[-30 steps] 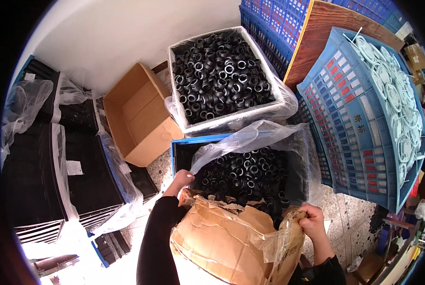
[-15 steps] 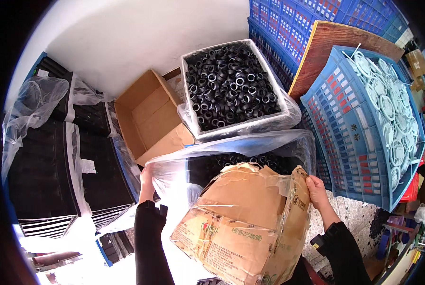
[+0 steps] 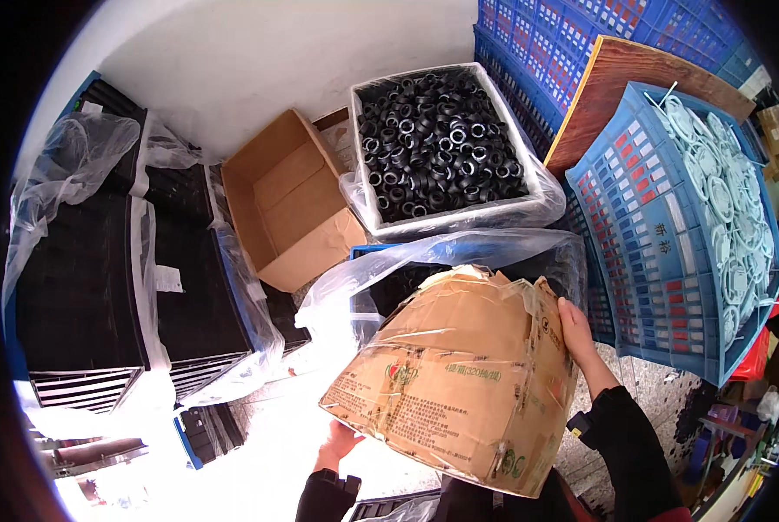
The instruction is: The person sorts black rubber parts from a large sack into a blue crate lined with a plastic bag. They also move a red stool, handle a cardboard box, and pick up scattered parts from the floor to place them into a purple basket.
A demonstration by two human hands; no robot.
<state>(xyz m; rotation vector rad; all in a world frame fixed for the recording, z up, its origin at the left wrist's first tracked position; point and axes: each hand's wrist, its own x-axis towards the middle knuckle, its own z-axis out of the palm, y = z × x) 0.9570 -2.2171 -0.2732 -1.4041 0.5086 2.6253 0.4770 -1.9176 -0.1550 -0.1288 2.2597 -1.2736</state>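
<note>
A worn sheet of brown cardboard (image 3: pixel 454 374), with printing and strips of clear tape, is tilted in front of me. My right hand (image 3: pixel 578 329) grips its right edge, thumb on the near face. At its lower left edge is my left hand (image 3: pixel 341 439), fingertips partly hidden beneath the cardboard. Behind the sheet stands a crate lined with a clear plastic bag (image 3: pixel 346 291), its bag edge loose on the left. The sheet covers most of the black parts (image 3: pixel 400 283) in that crate.
A white tub (image 3: pixel 459 222) of black rings stands behind, beside an open cardboard box (image 3: pixel 311 248). On the right, a blue crate (image 3: pixel 637 235) of pale looped parts leans before a wooden board (image 3: pixel 594 113). Black parts in plastic-lined crates (image 3: pixel 76 287) stand left.
My left hand has let go of the plastic bag and moved down to the cardboard's lower left edge. The bag's edge has sagged. The cardboard has shifted slightly, still in my right hand.
</note>
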